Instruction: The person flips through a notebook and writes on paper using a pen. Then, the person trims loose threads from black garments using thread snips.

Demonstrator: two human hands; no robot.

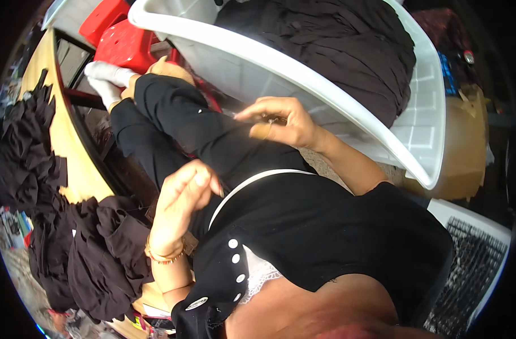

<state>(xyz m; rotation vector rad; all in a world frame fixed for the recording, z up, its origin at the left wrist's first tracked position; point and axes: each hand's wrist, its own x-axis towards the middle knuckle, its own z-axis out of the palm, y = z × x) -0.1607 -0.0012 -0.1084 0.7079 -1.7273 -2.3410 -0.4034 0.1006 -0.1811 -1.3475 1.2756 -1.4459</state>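
Observation:
My left hand point(184, 198), with a bracelet point(167, 258) at its wrist, is raised above my lap near the table. Its fingers are curled in; anything between them is too hidden to name. Over my thighs is my right hand point(292, 121), beside the white tub. The fingers reach out and the thumb stands apart, with a yellowish covering on it. A small dark patch shows in the gap, too unclear to name. Black trousers point(184, 118) cover my legs. Dark brown fabric point(100, 254) lies heaped on the table point(66, 135), left of my left hand.
A large white plastic tub point(280, 70) holding dark cloth point(326, 45) curves along my right. Red stools point(125, 45) stand past my feet in white socks point(108, 76). A cardboard box point(464, 147) sits behind the tub. Further fabric point(26, 147) lies farther along the table.

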